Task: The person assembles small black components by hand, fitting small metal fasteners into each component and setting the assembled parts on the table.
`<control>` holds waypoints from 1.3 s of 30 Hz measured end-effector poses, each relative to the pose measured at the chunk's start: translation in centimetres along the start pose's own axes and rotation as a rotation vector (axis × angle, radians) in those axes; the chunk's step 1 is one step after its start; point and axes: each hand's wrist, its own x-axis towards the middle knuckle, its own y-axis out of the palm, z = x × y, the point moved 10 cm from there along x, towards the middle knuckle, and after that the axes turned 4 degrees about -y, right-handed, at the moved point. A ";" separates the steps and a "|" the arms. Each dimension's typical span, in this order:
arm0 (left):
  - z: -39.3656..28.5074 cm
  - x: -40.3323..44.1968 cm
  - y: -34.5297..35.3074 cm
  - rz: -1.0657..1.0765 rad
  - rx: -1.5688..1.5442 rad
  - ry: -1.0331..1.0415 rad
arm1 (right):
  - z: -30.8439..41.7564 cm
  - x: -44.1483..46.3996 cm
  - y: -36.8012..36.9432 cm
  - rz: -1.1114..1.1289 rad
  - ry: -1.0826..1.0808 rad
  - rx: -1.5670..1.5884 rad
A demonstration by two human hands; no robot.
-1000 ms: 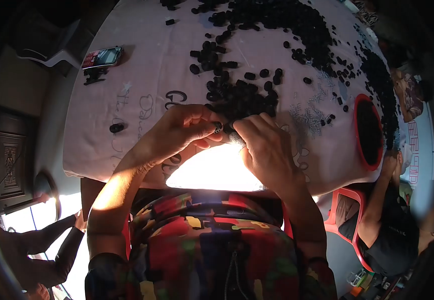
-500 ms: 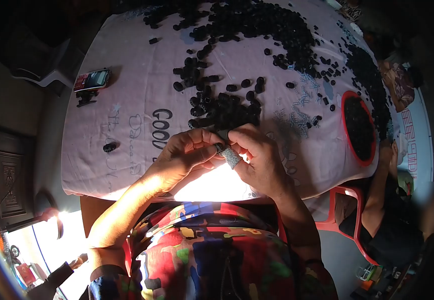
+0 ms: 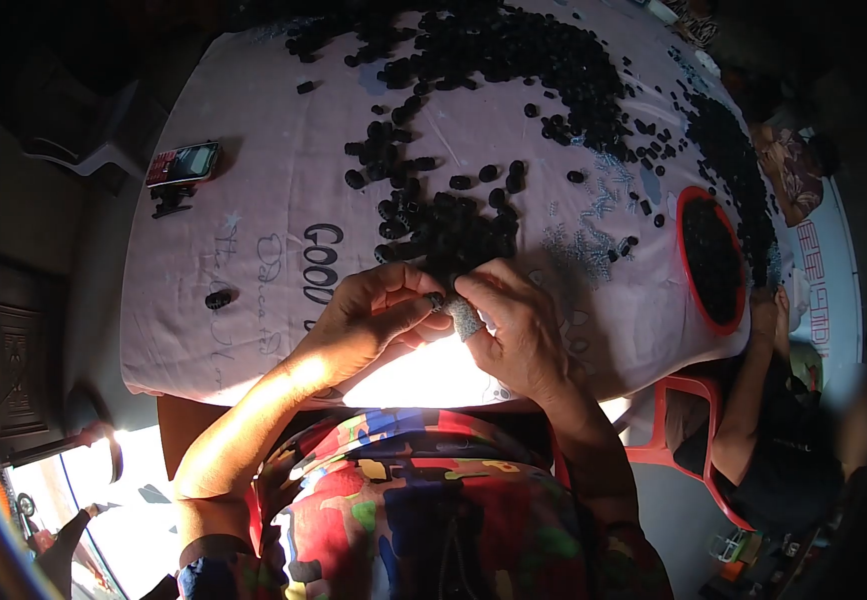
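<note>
Just this side of the pile (image 3: 454,225), a person's left hand (image 3: 359,325) is pinching a small black part (image 3: 436,300) between thumb and fingertips. Also fronting the pile, the right hand (image 3: 522,325) is curling inward, fingertips bunched; whether it is gripping anything is impossible to tell. Careful handling is likely demanding a light pinch and steady wrists.

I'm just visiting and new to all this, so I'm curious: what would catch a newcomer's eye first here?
Probably the glaring patch of light at the near edge of the pink tablecloth. Just above it, the left hand pinches a small dark piece close beside the right hand. Black pieces sprawl beyond, and a red-rimmed tub stands out at the right.
</note>
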 end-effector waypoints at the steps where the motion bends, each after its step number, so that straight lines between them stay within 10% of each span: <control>1: -0.2 0.0 -0.1 0.006 0.034 0.012 | -0.1 0.0 -0.1 -0.010 0.002 0.016; 16: -0.5 -0.1 0.3 0.029 0.034 0.006 | -2.9 -1.6 1.9 0.010 0.271 0.711; 39: -0.2 -0.2 0.3 0.016 0.029 0.048 | -3.2 -1.9 1.4 -0.011 0.266 0.723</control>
